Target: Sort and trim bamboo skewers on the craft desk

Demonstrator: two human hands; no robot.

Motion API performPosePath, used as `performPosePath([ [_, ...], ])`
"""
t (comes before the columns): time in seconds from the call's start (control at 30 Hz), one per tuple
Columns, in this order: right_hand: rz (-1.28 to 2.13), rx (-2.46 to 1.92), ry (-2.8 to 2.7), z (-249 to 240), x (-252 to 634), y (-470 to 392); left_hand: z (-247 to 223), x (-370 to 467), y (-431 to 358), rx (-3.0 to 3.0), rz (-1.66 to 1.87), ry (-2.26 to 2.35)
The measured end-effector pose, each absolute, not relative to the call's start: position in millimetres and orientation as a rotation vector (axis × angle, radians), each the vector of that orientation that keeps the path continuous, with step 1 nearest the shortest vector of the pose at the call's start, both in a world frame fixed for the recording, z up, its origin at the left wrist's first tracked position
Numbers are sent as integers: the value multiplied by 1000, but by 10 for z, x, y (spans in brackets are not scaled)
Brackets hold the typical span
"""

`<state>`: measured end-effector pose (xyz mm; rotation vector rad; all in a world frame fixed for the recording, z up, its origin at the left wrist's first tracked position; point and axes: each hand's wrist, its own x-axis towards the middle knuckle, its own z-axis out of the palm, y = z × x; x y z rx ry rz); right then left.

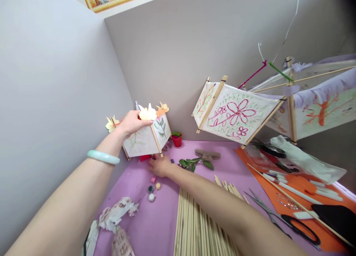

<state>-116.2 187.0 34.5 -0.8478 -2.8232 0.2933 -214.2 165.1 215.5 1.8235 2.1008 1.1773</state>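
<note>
My left hand (pixel 132 123), with a pale green bangle on its wrist, pinches the top of a small lantern (pixel 141 141) by a pale yellow flower-shaped cutout (pixel 148 112). Cloth panels with painted leaves and wooden sticks form this lantern, and more cutouts sit on its upper corners. Low at the lantern's bottom edge, my right hand (pixel 161 166) reaches near a red piece (pixel 145 158); its fingertips are partly hidden, and what they hold, if anything, cannot be made out.
Two larger painted lanterns (pixel 236 113) hang at the right. Bamboo sticks (pixel 194 226) lie under my right forearm, with scissors (pixel 278 215) beside them. Small paint pots (pixel 151 189), crumpled tissue (pixel 118 212), leafy twigs (pixel 196 162) and a red pot (pixel 177 140) are on the purple surface.
</note>
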Motion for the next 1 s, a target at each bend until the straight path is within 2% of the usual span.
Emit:
performPosePath([
  [0.17,319,-889,-2736,310,-1400,1875,2113,-2178,1676,1847,1124,2125],
  [0.6,141,-656,-2718,457,-682,1514,2009,-2191,1702,1827,1173,2054],
  [0.7,305,-596,-2712,578,-564,1387,1988,-2234,1737,1846,1169,2040],
  [0.9,883,-322,-2807,820,-216,1099,1969,-2225,1709,1925,1123,2100],
  [1.0,967,-143,-2804,935,37,957,1946,-2203,1687,1940,1040,2227],
])
